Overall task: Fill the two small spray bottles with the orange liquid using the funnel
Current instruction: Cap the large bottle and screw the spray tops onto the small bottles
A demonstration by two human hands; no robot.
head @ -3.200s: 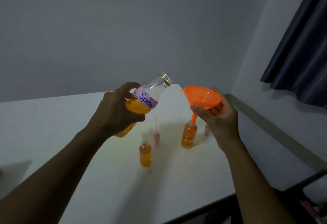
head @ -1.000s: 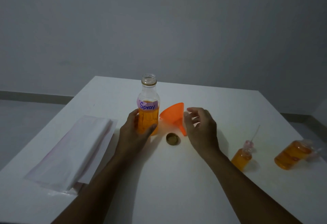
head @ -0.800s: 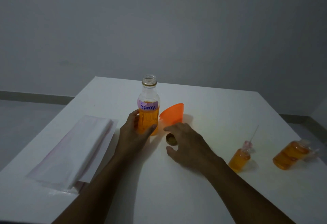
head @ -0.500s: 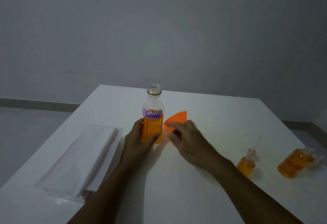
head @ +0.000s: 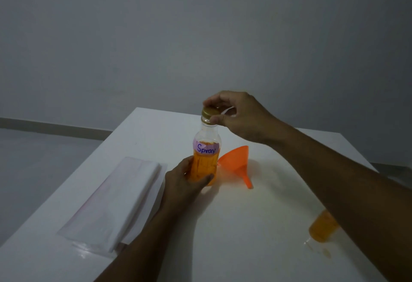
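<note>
White table (head: 223, 237), cap (head: 208, 112) now on bottle (head: 206, 148), pinched by right hand (head: 240, 116)

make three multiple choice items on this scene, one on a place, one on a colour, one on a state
1. Where is the orange plastic funnel?
A. lying on its side on the white table, right of the clear plastic bottle labelled Spray
B. standing in the bottle's neck
C. held in the air by a hand

2. What colour is the round metal cap on that bottle?
A. blue
B. gold
C. white

3. What is the left hand doing?
A. lying flat on the table
B. gripping the bottle's lower body
C. holding the funnel

Answers:
1 A, it lies tipped over beside the bottle, with its spout on the table.
2 B, the cap shines gold between the fingertips of the right hand.
3 B, its fingers and thumb wrap the orange-filled part.
</note>
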